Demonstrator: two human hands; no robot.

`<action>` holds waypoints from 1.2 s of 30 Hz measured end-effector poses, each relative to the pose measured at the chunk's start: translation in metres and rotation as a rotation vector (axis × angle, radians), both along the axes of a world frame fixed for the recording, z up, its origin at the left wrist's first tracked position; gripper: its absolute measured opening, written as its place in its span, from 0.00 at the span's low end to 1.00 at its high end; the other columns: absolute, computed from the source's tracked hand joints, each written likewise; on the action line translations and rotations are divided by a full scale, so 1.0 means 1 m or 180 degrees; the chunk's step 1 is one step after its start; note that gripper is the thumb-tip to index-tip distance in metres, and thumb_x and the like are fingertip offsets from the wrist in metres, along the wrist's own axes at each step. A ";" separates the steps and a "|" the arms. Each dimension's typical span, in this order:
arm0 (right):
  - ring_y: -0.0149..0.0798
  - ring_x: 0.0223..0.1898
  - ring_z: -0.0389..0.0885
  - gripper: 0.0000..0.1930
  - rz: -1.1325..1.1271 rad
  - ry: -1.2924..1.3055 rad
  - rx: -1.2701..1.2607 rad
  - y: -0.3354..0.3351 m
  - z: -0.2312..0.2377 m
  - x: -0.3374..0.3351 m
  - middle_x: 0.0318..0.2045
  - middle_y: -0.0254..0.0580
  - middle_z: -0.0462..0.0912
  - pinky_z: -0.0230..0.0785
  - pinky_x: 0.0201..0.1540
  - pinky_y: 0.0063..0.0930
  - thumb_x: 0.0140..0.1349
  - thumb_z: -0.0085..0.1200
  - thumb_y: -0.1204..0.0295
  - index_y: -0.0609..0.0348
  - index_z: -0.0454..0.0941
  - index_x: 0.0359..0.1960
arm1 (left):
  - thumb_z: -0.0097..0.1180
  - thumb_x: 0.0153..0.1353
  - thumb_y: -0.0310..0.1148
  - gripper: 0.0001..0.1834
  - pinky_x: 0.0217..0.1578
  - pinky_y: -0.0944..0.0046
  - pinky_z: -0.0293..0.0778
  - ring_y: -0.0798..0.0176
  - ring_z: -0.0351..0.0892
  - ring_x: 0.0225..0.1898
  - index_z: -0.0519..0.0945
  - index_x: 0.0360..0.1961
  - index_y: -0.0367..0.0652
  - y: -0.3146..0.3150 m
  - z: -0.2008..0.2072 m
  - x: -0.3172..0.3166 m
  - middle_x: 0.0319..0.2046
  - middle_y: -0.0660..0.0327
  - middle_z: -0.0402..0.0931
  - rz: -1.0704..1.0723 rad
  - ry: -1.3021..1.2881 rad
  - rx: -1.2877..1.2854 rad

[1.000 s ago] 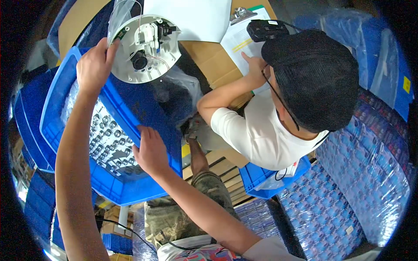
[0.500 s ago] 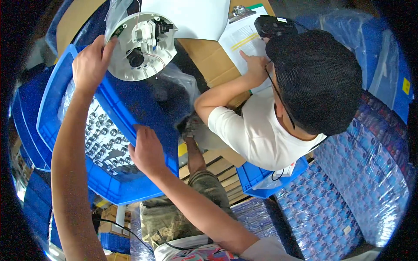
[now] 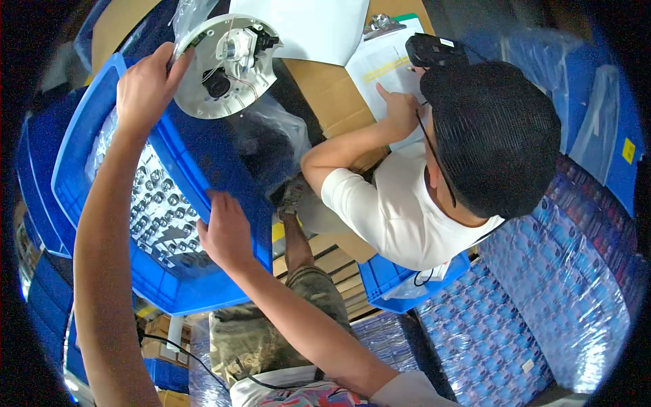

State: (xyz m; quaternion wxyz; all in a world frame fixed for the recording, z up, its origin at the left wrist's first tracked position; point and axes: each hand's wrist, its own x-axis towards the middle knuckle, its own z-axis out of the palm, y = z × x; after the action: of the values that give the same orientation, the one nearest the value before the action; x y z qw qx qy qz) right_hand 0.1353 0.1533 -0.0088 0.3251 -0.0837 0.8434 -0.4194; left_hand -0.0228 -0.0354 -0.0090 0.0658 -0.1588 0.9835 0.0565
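My left hand (image 3: pixel 144 87) grips the far rim of a blue plastic crate (image 3: pixel 203 285) and touches the edge of a round white disc-shaped part (image 3: pixel 227 64) with a small mechanism and wires on it. My right hand (image 3: pixel 226 232) grips the crate's near rim. The crate holds several small metal parts (image 3: pixel 154 210) under clear plastic. Which of the two my left hand actually holds, rim or disc, is hard to tell; its fingers wrap the rim.
A person in a white shirt (image 3: pixel 400 203) and dark cap sits close on my right, a hand on a clipboard with paper (image 3: pixel 383 64). Cardboard (image 3: pixel 325 88) lies beyond. More blue crates (image 3: pixel 41 197) stack at left, wrapped blue packs (image 3: pixel 542 298) at right.
My left hand has shifted slightly right along the crate rim, nearer the white disc. The view has moved a little; the other person keeps a hand on the clipboard.
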 end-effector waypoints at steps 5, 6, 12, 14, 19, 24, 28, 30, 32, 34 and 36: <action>0.56 0.40 0.72 0.23 -0.0039 0.0135 0.0031 0.001 -0.002 0.001 0.37 0.54 0.73 0.68 0.43 0.43 0.47 0.57 0.74 0.67 0.66 0.46 | 0.44 0.62 0.54 0.22 0.30 0.49 0.68 0.45 0.76 0.29 0.72 0.28 0.44 0.001 -0.001 -0.001 0.22 0.51 0.75 0.0002 0.0064 0.0098; 0.56 0.40 0.72 0.23 -0.0022 0.0127 0.0033 0.002 -0.003 0.001 0.37 0.54 0.73 0.68 0.43 0.43 0.47 0.57 0.74 0.67 0.66 0.46 | 0.44 0.61 0.54 0.22 0.29 0.49 0.69 0.45 0.76 0.29 0.72 0.28 0.44 0.003 0.000 -0.002 0.22 0.51 0.75 0.0016 0.0044 0.0059; 0.56 0.41 0.72 0.23 -0.0067 0.0072 -0.0002 0.000 0.000 0.001 0.37 0.54 0.73 0.68 0.43 0.44 0.47 0.58 0.75 0.65 0.67 0.46 | 0.44 0.61 0.54 0.22 0.30 0.48 0.69 0.45 0.77 0.29 0.73 0.29 0.45 0.004 0.003 -0.001 0.22 0.51 0.76 0.0033 0.0006 0.0067; 0.55 0.41 0.72 0.23 -0.0134 0.0084 -0.0009 0.000 0.001 -0.001 0.37 0.54 0.73 0.68 0.44 0.44 0.47 0.58 0.75 0.65 0.67 0.46 | 0.44 0.61 0.54 0.22 0.30 0.48 0.69 0.45 0.77 0.29 0.73 0.29 0.45 0.003 0.001 -0.001 0.22 0.51 0.76 0.0012 0.0056 0.0104; 0.55 0.41 0.72 0.23 -0.0063 0.0059 -0.0014 -0.001 -0.001 0.000 0.37 0.54 0.72 0.67 0.44 0.44 0.46 0.58 0.75 0.65 0.67 0.46 | 0.44 0.61 0.55 0.22 0.29 0.48 0.70 0.45 0.77 0.28 0.72 0.28 0.45 -0.004 -0.006 0.002 0.22 0.52 0.76 -0.0185 0.0244 -0.0029; 0.55 0.42 0.72 0.23 -0.0054 -0.0010 -0.0051 -0.001 -0.002 -0.003 0.38 0.54 0.72 0.67 0.45 0.44 0.47 0.58 0.75 0.65 0.67 0.46 | 0.44 0.61 0.54 0.22 0.28 0.48 0.70 0.45 0.77 0.28 0.72 0.27 0.46 -0.001 -0.004 -0.002 0.22 0.52 0.76 -0.0151 0.0197 -0.0071; 0.56 0.44 0.72 0.23 0.0054 -0.0135 -0.0019 0.002 0.001 -0.007 0.40 0.55 0.73 0.66 0.47 0.45 0.49 0.57 0.73 0.66 0.67 0.47 | 0.45 0.61 0.54 0.22 0.27 0.48 0.71 0.45 0.77 0.27 0.71 0.26 0.45 -0.002 -0.007 0.000 0.21 0.52 0.76 -0.0172 0.0279 -0.0168; 0.56 0.44 0.72 0.22 -0.0009 -0.0122 0.0015 0.001 0.003 -0.007 0.40 0.55 0.73 0.66 0.47 0.45 0.49 0.56 0.74 0.66 0.67 0.47 | 0.44 0.61 0.54 0.22 0.26 0.48 0.72 0.45 0.77 0.25 0.71 0.24 0.45 -0.004 -0.012 0.001 0.19 0.51 0.75 -0.0260 0.0427 -0.0206; 0.56 0.44 0.71 0.22 -0.0056 -0.0033 -0.0006 0.002 0.001 -0.003 0.40 0.55 0.73 0.67 0.46 0.45 0.49 0.55 0.74 0.66 0.67 0.47 | 0.44 0.61 0.53 0.22 0.26 0.48 0.72 0.45 0.77 0.25 0.71 0.24 0.45 -0.004 -0.012 0.000 0.19 0.51 0.75 -0.0265 0.0343 -0.0169; 0.55 0.44 0.72 0.22 0.0021 -0.0063 -0.0051 0.002 -0.003 -0.004 0.39 0.55 0.73 0.67 0.46 0.44 0.49 0.55 0.74 0.66 0.67 0.47 | 0.44 0.62 0.53 0.22 0.26 0.48 0.72 0.46 0.77 0.25 0.71 0.24 0.45 -0.002 -0.010 0.001 0.19 0.51 0.75 -0.0234 0.0321 -0.0196; 0.56 0.44 0.72 0.22 0.0004 -0.0018 -0.0029 0.001 -0.003 -0.003 0.39 0.54 0.73 0.68 0.45 0.44 0.49 0.55 0.74 0.66 0.67 0.47 | 0.43 0.62 0.52 0.22 0.26 0.48 0.72 0.46 0.77 0.25 0.71 0.24 0.44 -0.003 -0.009 0.000 0.18 0.51 0.75 -0.0193 0.0328 -0.0216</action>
State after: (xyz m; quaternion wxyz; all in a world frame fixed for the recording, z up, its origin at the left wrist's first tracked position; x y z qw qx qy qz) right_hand 0.1320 0.1540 -0.0118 0.3274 -0.0845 0.8405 -0.4233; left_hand -0.0229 -0.0382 -0.0177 0.0114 -0.1279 0.9913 0.0293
